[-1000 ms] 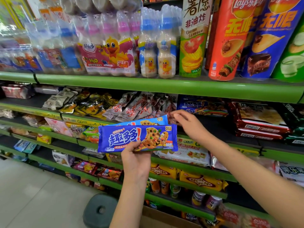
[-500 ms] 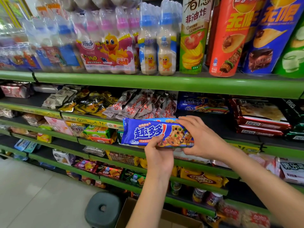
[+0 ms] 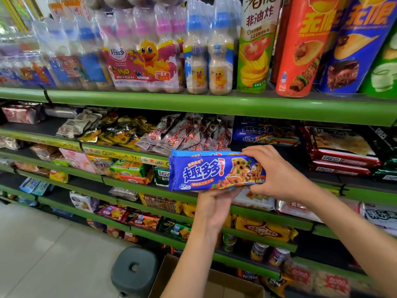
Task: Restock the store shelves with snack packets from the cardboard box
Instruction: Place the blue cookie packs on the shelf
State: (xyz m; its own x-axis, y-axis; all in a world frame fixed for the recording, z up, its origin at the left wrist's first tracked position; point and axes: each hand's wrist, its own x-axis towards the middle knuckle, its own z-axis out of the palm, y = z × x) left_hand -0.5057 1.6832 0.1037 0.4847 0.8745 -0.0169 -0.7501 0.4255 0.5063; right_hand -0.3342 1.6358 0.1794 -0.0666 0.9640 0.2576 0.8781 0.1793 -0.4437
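A blue cookie packet (image 3: 204, 173) with white lettering is held level in front of the second green shelf (image 3: 214, 106). A second, lighter blue packet (image 3: 193, 153) shows just behind its top edge. My left hand (image 3: 214, 206) grips the packets from below. My right hand (image 3: 277, 173) holds their right end, fingers curled over the top. More of the same blue packets (image 3: 264, 134) lie on the shelf board behind. The open cardboard box (image 3: 214, 282) sits on the floor under my arms.
Drink bottles (image 3: 197, 52) and tall crisp tubes (image 3: 300, 46) fill the top shelf. Red packets (image 3: 341, 160) lie to the right of the blue ones, grey-red pouches (image 3: 187, 134) to the left. A grey plastic stool (image 3: 134, 269) stands beside the box on the tiled floor.
Both packets have moved right and up toward the second shelf. My right hand left the rear packet's corner and now holds the right end of the front one.
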